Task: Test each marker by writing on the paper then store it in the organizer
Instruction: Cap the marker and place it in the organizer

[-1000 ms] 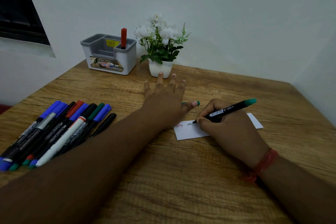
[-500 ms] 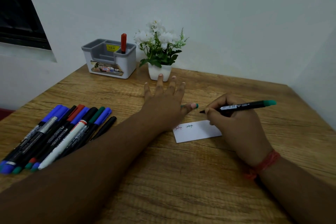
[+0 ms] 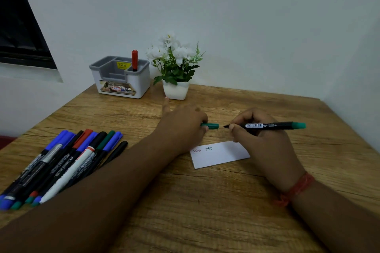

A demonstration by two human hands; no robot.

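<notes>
Mid-frame, our right hand (image 3: 265, 137) grips the green marker (image 3: 271, 125) — tip facing its cap (image 3: 211, 126). Our left hand (image 3: 183, 127) pinches that cap in its fingers.

On the wooden tabletop (image 3: 205, 211), the right hand (image 3: 265, 139) grips a black marker with a green end (image 3: 273, 125), uncapped, lying level with its tip pointing left. The left hand (image 3: 185, 127) pinches the small green cap (image 3: 211, 126) just beside that tip, the 2 apart by a narrow gap. A white slip of paper (image 3: 220, 155) lies below the hands, bearing 2 short scribbles, 1 red and 1 dark. A row of capped markers (image 3: 61, 166) lies at the left. At the back, a grey and white plastic organizer (image 3: 121, 80) holds 1 upright red marker (image 3: 134, 60), beside a white pot of white flowers (image 3: 175, 72).
</notes>
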